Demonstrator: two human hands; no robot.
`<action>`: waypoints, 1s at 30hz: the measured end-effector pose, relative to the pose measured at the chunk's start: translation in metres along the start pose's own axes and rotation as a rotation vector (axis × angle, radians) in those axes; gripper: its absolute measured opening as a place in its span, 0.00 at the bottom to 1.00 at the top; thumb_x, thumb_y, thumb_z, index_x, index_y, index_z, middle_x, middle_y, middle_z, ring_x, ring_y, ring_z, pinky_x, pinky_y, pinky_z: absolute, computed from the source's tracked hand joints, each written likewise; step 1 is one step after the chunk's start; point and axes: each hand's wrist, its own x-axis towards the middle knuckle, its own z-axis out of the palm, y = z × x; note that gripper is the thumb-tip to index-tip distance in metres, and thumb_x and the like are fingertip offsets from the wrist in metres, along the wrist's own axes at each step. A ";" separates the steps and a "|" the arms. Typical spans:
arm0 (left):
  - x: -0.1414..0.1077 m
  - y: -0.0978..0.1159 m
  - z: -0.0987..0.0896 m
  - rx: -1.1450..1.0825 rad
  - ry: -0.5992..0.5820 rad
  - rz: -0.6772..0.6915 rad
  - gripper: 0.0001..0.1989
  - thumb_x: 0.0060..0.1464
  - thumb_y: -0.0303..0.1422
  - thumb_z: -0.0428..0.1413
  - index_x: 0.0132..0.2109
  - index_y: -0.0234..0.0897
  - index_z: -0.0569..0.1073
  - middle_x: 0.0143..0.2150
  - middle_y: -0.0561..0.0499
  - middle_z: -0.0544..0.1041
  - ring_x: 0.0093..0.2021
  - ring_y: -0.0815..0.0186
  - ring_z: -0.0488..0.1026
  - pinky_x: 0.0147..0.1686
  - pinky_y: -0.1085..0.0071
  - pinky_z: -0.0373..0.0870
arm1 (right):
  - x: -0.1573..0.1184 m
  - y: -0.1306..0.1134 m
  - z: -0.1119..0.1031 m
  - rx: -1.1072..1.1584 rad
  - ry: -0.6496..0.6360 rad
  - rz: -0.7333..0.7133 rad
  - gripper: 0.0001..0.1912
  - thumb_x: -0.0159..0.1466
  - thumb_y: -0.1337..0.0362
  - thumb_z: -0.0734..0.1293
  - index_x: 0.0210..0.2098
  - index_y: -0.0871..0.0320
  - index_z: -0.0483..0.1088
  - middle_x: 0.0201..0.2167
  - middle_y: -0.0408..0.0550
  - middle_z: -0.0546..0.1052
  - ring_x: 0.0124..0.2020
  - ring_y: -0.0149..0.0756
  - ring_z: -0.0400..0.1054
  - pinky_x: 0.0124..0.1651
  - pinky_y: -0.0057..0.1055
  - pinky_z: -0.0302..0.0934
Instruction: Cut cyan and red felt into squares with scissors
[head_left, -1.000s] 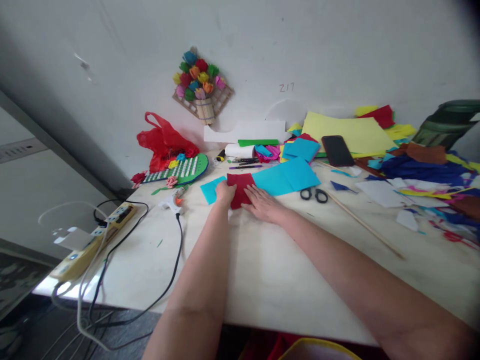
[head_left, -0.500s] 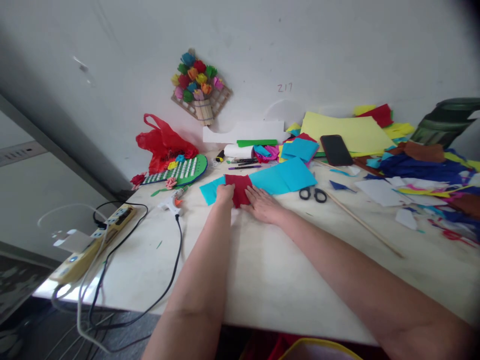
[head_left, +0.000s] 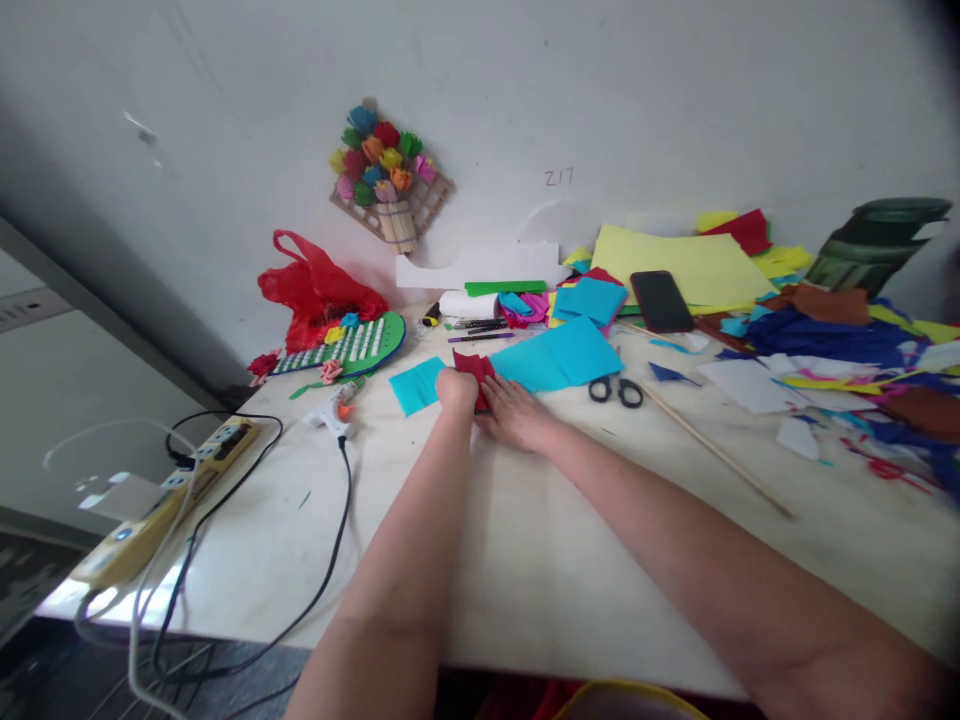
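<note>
A small piece of red crepe paper (head_left: 472, 367) lies between my two hands, bent up at its left side. My left hand (head_left: 456, 390) is closed on that left edge, its fingertips partly hidden from me. Flat across the right part of the red paper rests my right hand (head_left: 517, 416), fingers stretched out. Behind them a long blue paper strip (head_left: 559, 356) spreads to the right, and a smaller blue piece (head_left: 416, 386) lies to the left of my left hand.
Black-handled scissors (head_left: 615, 391) and a thin wooden stick (head_left: 712, 450) lie right of my hands. A glue gun (head_left: 330, 412) with its cable is on the left, near a power strip (head_left: 172, 500). A phone (head_left: 661, 302) and paper scraps (head_left: 817, 335) sit at the back right.
My left hand has drawn the red paper's left edge up and rightward, so less of the sheet shows. The right hand stays pressed on it. The view has shifted slightly.
</note>
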 end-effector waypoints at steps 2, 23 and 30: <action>-0.004 0.006 0.003 0.081 0.062 0.000 0.08 0.40 0.23 0.58 0.24 0.38 0.66 0.31 0.39 0.76 0.50 0.51 0.69 0.37 0.68 0.67 | 0.001 -0.001 -0.002 0.008 -0.016 0.005 0.38 0.63 0.47 0.46 0.64 0.68 0.45 0.65 0.55 0.46 0.66 0.44 0.34 0.64 0.42 0.34; -0.027 0.030 0.023 0.662 0.015 -0.005 0.15 0.47 0.42 0.55 0.34 0.33 0.71 0.42 0.32 0.75 0.49 0.48 0.70 0.42 0.62 0.66 | 0.001 0.001 -0.003 -0.046 -0.020 -0.069 0.34 0.63 0.54 0.51 0.62 0.70 0.50 0.64 0.59 0.50 0.66 0.47 0.37 0.63 0.44 0.37; -0.026 0.031 0.023 0.892 -0.060 0.001 0.13 0.43 0.31 0.55 0.38 0.31 0.74 0.44 0.35 0.75 0.47 0.52 0.72 0.39 0.68 0.68 | 0.001 0.000 -0.002 -0.051 -0.008 -0.065 0.33 0.64 0.55 0.51 0.62 0.70 0.51 0.63 0.59 0.52 0.66 0.47 0.37 0.63 0.44 0.37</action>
